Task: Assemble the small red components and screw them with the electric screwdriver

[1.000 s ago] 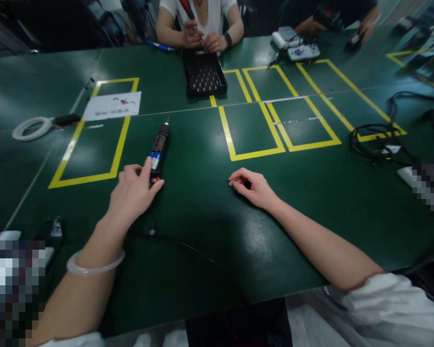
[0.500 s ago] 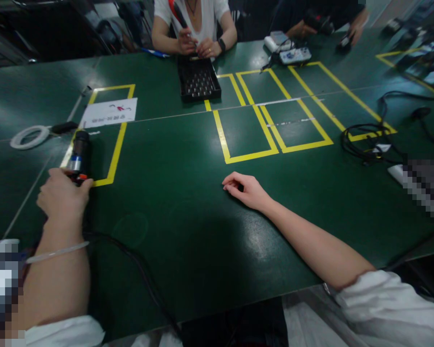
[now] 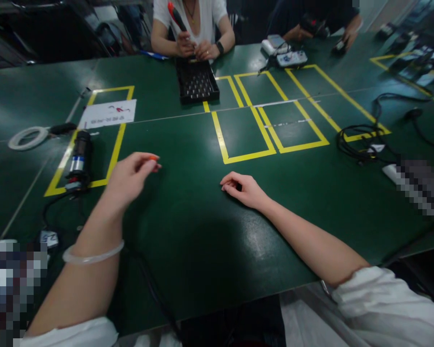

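Note:
My left hand is raised over the table, pinching a small orange piece between thumb and fingers. Most of that piece is hidden, so its kind does not show. My right hand rests on the green table, its fingers loosely curled with nothing visible in them. Left of my left hand lies a black cylindrical tool with a silver and blue band, inside a yellow taped outline. A dark cord runs from its near end.
Across the table, a person's hands hold a red-and-black tool above a black tray of small metal parts. A white sheet and a white coil lie at left. Coiled black cable lies at right.
My left hand has left the black cylindrical tool and moved right, now with the small orange piece in its fingers. My right hand stays in place.

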The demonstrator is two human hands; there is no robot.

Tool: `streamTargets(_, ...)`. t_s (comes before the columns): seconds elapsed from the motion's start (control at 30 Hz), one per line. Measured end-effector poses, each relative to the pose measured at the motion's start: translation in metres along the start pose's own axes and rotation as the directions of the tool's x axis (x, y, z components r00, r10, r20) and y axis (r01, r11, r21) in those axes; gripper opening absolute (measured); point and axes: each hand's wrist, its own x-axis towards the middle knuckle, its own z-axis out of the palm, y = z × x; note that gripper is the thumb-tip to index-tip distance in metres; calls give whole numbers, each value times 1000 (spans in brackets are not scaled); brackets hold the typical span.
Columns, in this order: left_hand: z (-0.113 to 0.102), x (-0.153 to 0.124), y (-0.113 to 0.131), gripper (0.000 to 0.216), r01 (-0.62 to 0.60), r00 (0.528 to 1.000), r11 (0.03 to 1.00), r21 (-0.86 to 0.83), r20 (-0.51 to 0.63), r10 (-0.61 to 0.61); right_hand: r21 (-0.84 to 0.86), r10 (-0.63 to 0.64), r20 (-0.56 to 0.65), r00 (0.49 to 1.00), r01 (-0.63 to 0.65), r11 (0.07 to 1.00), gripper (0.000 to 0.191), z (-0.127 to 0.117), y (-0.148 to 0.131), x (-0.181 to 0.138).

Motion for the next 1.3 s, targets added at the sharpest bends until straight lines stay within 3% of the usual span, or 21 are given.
streamTargets(0.07,30,-9,32,45,-75,962,983,-168,246,116,51,-7,7,1000,7,999,15,0,1,0)
streamTargets(0.13,58,-20,53,48,-101,882,955,-278,419,215,96,-14,35,999,10,995,25,0,1,-1)
streamTargets(0.2,80,-29,62,53,-98,817,926,-364,502,284,132,-24,81,996,14,991,34,0,1,-1)
streamTargets(0.27,95,-35,60,57,-83,789,899,-430,522,322,143,-41,121,992,24,989,31,0,0,-1)
streamTargets(0.37,109,-37,53,56,-43,809,856,-516,485,333,138,-44,139,989,25,990,22,0,0,-1)
streamTargets(0.53,114,-32,47,33,31,869,806,-590,415,271,137,-5,54,999,-3,991,24,0,0,-2)
streamTargets(0.9,115,-35,49,32,81,860,795,-601,446,249,99,1,22,1000,-3,995,24,1,2,-1)
streamTargets(1.1,117,-37,48,31,67,894,796,-602,391,220,125,37,18,999,-39,991,20,0,-1,-2)
streamTargets(1.3,119,-36,46,31,37,909,804,-593,355,220,84,-28,27,999,25,996,13,-1,-1,0)
